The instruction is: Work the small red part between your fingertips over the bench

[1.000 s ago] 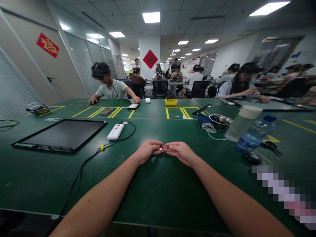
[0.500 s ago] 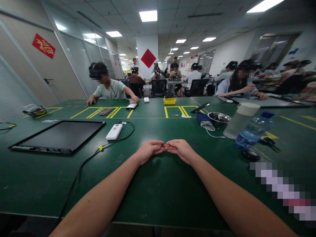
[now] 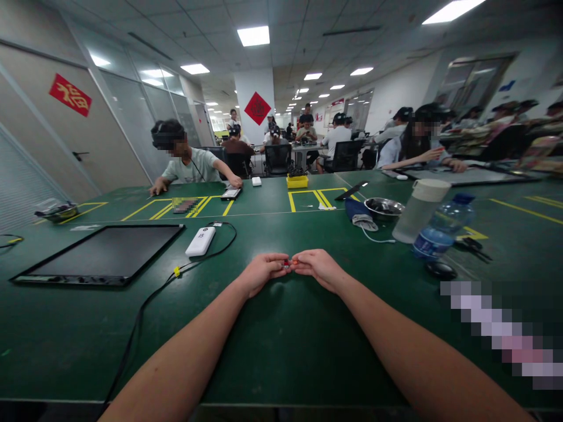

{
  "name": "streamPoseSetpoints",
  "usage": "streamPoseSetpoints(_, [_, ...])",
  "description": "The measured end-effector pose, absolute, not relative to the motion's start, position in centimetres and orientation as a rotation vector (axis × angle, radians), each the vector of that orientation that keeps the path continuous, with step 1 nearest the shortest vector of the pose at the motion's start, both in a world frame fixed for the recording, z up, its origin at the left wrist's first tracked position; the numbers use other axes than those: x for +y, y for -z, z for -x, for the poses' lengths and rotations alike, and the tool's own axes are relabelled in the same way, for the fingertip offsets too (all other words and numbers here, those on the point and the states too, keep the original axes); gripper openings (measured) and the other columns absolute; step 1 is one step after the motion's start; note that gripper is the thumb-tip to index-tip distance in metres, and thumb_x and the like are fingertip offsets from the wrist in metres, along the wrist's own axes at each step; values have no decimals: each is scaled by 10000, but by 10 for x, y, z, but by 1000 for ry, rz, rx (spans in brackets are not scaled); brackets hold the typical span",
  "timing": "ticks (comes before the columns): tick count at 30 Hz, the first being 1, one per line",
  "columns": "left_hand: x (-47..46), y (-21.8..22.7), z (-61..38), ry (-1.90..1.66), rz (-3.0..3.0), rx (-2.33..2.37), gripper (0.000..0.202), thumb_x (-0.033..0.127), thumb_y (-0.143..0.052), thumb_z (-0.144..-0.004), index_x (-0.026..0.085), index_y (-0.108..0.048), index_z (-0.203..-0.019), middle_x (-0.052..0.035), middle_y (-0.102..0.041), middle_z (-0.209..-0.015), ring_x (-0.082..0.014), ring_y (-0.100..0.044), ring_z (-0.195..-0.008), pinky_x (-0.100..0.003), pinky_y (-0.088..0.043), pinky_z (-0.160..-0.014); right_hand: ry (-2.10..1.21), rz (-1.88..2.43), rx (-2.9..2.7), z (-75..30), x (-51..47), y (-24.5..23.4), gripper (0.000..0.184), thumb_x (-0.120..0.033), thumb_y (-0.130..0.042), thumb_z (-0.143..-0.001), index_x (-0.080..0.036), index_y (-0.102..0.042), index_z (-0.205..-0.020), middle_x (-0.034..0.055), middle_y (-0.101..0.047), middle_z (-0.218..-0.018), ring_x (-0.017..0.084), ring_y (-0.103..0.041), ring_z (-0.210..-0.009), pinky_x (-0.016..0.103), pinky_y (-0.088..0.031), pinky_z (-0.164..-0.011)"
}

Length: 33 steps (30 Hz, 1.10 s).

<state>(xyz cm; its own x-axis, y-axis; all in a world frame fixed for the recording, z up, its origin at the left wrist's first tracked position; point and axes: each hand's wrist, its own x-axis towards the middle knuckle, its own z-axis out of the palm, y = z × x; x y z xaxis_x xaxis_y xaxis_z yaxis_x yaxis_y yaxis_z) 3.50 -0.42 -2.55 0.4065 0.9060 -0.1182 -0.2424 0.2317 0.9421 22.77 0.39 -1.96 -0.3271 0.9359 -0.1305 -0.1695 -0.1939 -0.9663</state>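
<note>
My left hand (image 3: 263,273) is closed, its thumb and fingers pinching a small red piece (image 3: 286,263) with a pale or shiny part. Facing it, my right hand (image 3: 320,268) pinches a tiny orange-red piece (image 3: 295,262) between the fingertips. The two sets of fingertips almost meet just above the green table (image 3: 285,340). Both pieces are too small and too covered by fingers to name, and I cannot tell whether they are joined.
A black-framed flat panel (image 3: 105,252) and a white power bank (image 3: 200,241) with a black cable (image 3: 139,310) lie left. To the right stand a steel bowl (image 3: 383,207), a frosted bottle (image 3: 420,211), a water bottle (image 3: 443,228) and a mouse (image 3: 441,269). A person (image 3: 189,164) works opposite.
The view has turned slightly to the right, so the surroundings sit a little further left. Both hands keep their pinch, with the fingertips still close together.
</note>
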Motion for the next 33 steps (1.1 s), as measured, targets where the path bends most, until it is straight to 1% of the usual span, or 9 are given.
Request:
streamPoseSetpoints(5, [-5, 23, -36, -914, -1034, 818, 376, 37, -610, -730, 58, -601, -1105, -197, -657, -1048, -228, -655, -939, -323, -500, -892, -1656, 1016, -1198, -228, 4, 19, 132, -165, -586, -785, -87, -673, -847, 132, -700, -822, 180, -688, -750, 271, -546, -711])
streamPoseSetpoints(11, [-5, 24, -36, -923, -1036, 809, 368, 43, -613, -732, 67, -605, -1098, -193, -653, -1061, -228, -654, -940, -321, -504, -884, -1653, 1018, -1195, -228, 3, 19, 131, -157, -582, -790, -84, -675, -846, 136, -700, -831, 177, -688, -747, 267, -549, -709])
streamPoseSetpoints(17, [-4, 24, -36, -950, -1013, 848, 317, 38, -603, -729, 71, -612, -1045, -187, -666, -1008, -214, -670, -883, -291, -537, -806, -1706, 963, -1181, -228, 1, 17, 136, -147, -583, -792, -80, -674, -867, 144, -700, -864, 189, -688, -796, 310, -540, -795])
streamPoseSetpoints(22, [-4, 22, -34, -974, -999, 853, 272, 51, -591, -739, 80, -610, -1008, -178, -668, -989, -200, -678, -832, -277, -548, -756, -1732, 921, -1199, -227, 0, 17, 151, -154, -586, -794, -75, -675, -887, 160, -698, -903, 207, -682, -851, 327, -532, -830])
streamPoseSetpoints(27, [-4, 22, -32, -968, -1013, 849, 266, 44, -590, -736, 85, -612, -998, -168, -670, -978, -190, -677, -818, -276, -546, -756, -1750, 928, -1200, -226, 0, 16, 159, -145, -578, -796, -69, -675, -898, 167, -695, -922, 207, -682, -862, 324, -533, -836])
streamPoseSetpoints(33, [-4, 24, -33, -957, -1040, 863, 286, 59, -641, -722, 96, -613, -1004, -157, -668, -986, -167, -671, -798, -257, -541, -736, -1721, 952, -1210, -226, 0, 18, 157, -84, -630, -732, -80, -676, -882, 141, -702, -890, 187, -686, -825, 323, -539, -841])
